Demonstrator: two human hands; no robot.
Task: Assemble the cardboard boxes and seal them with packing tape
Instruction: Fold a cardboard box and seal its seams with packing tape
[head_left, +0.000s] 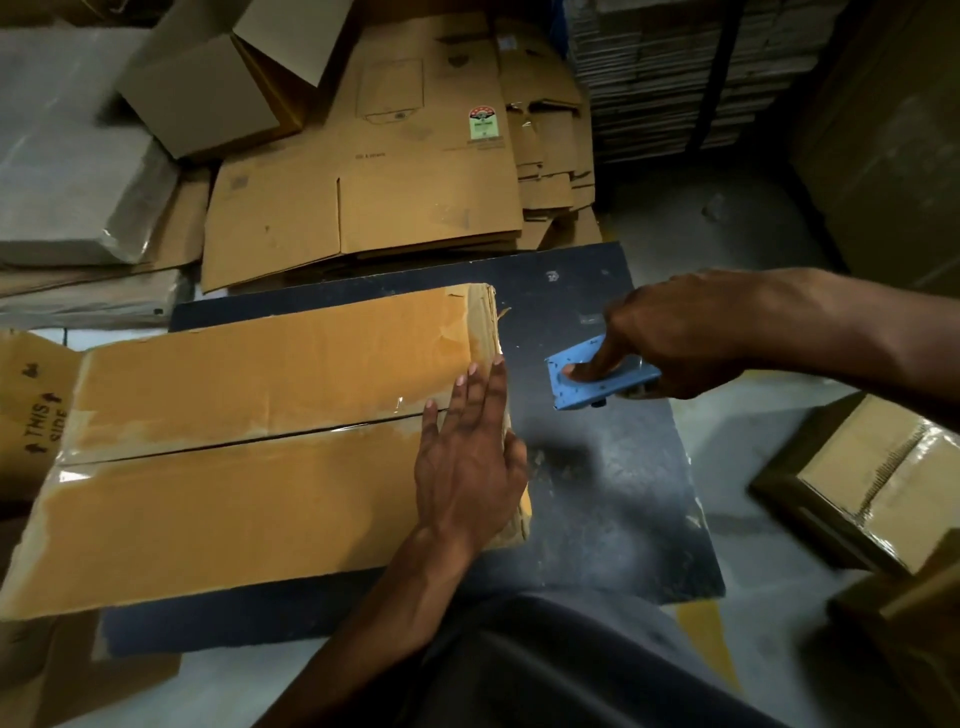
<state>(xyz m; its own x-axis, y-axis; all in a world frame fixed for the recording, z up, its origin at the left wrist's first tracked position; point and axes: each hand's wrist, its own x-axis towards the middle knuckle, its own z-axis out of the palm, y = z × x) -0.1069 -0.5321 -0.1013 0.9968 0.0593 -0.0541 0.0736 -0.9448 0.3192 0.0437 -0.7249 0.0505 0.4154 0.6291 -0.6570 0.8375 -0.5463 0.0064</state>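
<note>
Left hand (467, 457) flat with straight fingers on the box (260, 447) at its right end, seam running left-right, right hand (670, 343) clenched around the blue tape dispenser (597, 384) just beyond that end, nearer for taping

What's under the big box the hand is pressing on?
A dark board lies under the cardboard box, sticking out at its right and near sides. The left hand rests on top. The box hides the board's middle.

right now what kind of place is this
Probably a packing area in a warehouse or stockroom: flattened cartons lie stacked on the floor, a taped box sits to the right, and the right hand holds a blue tape dispenser beside the cardboard box.
</note>
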